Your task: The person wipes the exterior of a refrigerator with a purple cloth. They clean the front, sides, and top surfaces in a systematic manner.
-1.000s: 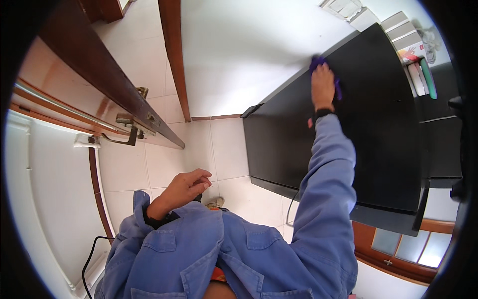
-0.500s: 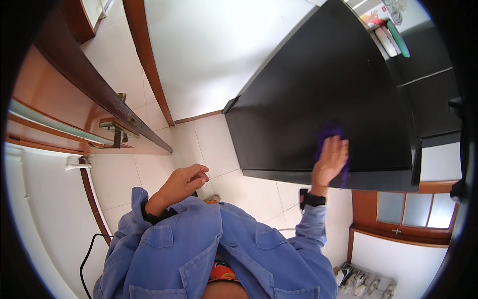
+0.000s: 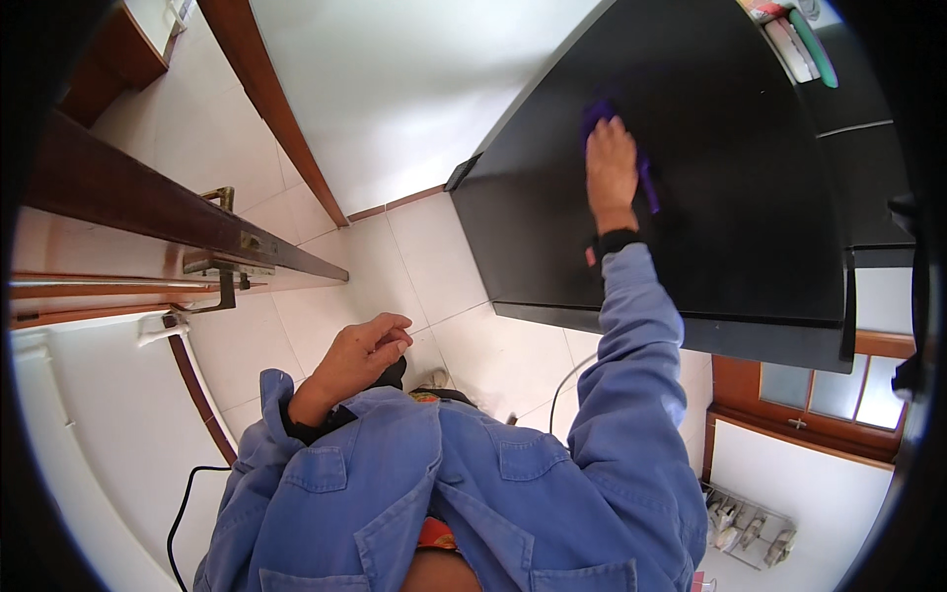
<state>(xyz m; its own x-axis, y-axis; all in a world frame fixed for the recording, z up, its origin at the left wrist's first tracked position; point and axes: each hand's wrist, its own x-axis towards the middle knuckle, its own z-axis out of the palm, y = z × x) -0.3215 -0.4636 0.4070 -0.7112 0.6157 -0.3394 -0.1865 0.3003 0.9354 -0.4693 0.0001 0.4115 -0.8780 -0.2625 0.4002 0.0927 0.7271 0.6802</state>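
Observation:
My right hand is stretched forward and lies flat on a purple cloth, pressing it against a broad, smooth black surface. Parts of the cloth show past the fingertips and along the right side of the hand; the rest is hidden under the palm. In front of my body, my left hand hangs in the air, clear of the black surface. Its fingers are loosely bent and nothing shows in them.
A brown wooden door with a metal handle stands ajar at the left. White and green items sit at the far right edge of the black surface. Light tiles cover the floor. A wire rack is at the lower right.
My right hand has slid forward and a little left over the black surface, taking the purple cloth along. My left hand has barely moved. The whole view has shifted slightly.

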